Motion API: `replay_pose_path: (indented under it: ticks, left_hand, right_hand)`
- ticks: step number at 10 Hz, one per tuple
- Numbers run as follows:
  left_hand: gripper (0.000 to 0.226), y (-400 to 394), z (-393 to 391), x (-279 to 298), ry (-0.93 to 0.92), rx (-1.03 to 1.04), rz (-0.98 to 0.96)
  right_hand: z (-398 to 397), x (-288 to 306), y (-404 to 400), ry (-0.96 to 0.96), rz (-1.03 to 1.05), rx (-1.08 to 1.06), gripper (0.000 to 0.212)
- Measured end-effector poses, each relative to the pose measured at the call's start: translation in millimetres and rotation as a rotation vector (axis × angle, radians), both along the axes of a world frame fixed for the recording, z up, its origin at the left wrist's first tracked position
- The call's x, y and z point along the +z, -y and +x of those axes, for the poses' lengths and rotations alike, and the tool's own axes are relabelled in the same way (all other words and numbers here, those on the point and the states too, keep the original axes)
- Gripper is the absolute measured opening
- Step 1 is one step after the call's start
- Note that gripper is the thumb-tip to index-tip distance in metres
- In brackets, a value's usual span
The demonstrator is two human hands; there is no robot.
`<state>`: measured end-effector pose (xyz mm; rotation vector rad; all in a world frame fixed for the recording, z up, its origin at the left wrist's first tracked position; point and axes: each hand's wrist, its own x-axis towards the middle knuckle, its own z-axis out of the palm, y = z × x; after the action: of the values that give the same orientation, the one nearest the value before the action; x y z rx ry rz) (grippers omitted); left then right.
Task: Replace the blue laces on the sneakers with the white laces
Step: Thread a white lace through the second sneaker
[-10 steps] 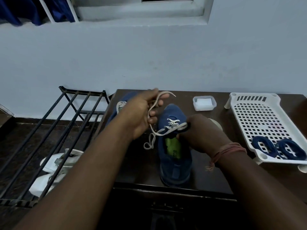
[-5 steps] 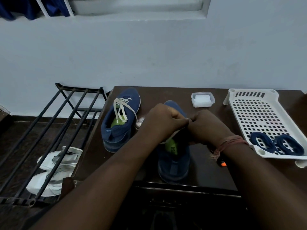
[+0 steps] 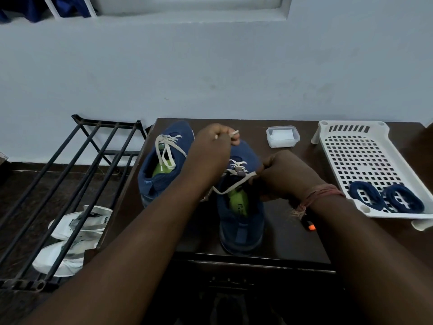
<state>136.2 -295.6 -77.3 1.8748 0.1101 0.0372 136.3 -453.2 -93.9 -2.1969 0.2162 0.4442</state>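
The left hand (image 3: 212, 146), just above centre frame, has its fingers curled tight round one end of the white lace (image 3: 234, 184), the tip poking out past the knuckles; the right hand (image 3: 284, 174), a little lower and to the right, pinches the other run of the same lace where it leaves the top eyelets. Between them the lace hangs slack in a loop over the mouth of the near sneaker (image 3: 241, 221), which stands at centre frame on the dark table (image 3: 288, 242). A lace like this looks soft, light and limp, so it probably will not hold a shape or push through an eyelet unless taken close to its stiff tip; a grip near the end, kept in tension by the other hand, seems the sound way. The shoe itself looks light enough to shift under a hard pull, so steadying it would help. The second sneaker (image 3: 164, 165), left of centre, already carries a white lace. The blue laces (image 3: 386, 198) lie coiled in the white perforated tray (image 3: 365, 141) at right, well apart from the hands.
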Motion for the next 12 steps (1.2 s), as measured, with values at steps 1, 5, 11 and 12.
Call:
replay_pose_path:
  ticks: [1,5,11,12]
  left_hand:
    - [0.031,-6.5,2.6,4.1,-0.064,-0.022,-0.122]
    - [0.011,13.9,-11.0,-13.5,0.135,-0.179,0.277]
    - [0.020,6.6,-11.6,-30.3,0.264,-0.268,1.069]
    - [0.020,9.7,-12.4,-33.1,0.264,-0.257,1.046]
  right_hand:
    - [0.4,0.4,0.1,-0.013,0.012,0.001,0.016]
    - [1.0,0.3,-2.5,0.105,-0.201,0.071,0.017]
    - [17.9,-1.2,7.4,-0.052,-0.521,0.388,0.036]
    - [18.7,-3.1,4.0,-0.046,-0.376,0.222,0.038]
